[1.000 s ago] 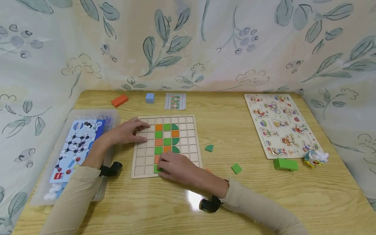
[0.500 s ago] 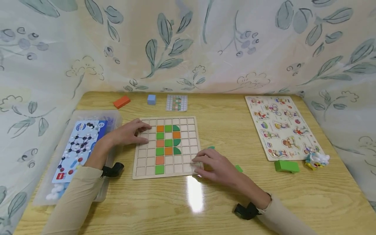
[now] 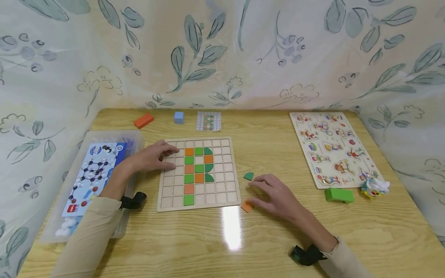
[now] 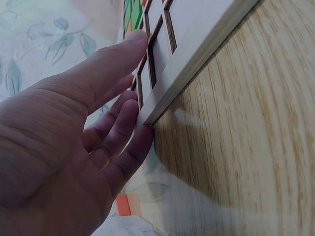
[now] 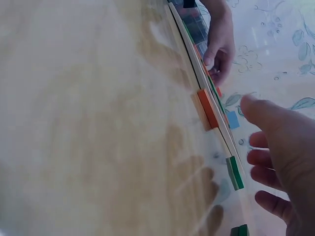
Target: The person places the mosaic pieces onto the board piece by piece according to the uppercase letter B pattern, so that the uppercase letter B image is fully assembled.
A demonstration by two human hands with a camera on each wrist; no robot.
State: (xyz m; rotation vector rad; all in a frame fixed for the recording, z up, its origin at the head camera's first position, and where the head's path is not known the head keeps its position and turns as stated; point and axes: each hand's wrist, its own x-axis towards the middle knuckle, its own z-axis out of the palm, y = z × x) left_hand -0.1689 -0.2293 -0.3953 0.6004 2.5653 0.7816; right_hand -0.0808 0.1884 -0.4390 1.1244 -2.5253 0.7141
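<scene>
A wooden grid board point(image 3: 222, 193) lies on the table with orange and green square tiles and green quarter-circle tiles in its middle columns. My left hand point(image 3: 151, 156) rests on the board's left side; in the left wrist view its thumb point(image 4: 123, 51) lies over the grid and its fingers are at the edge. Right of the board, my right hand point(image 3: 278, 197) hovers with loosely bent fingers and holds nothing. Its thumb is close to a loose orange tile point(image 3: 247, 206); whether they touch I cannot tell. A loose green quarter-circle tile point(image 3: 248, 176) lies just beyond its fingertips.
A small pattern card point(image 3: 208, 121), a blue cube point(image 3: 179, 117) and a red block point(image 3: 143, 121) lie at the back. On the left stands a clear plastic box point(image 3: 119, 227). Right are a picture puzzle board point(image 3: 333, 146), a green block point(image 3: 339, 195) and a small toy point(image 3: 374, 188).
My right hand has left the green tile at the board's bottom row and moved right, to the loose tiles. The left hand has stayed on the board.
</scene>
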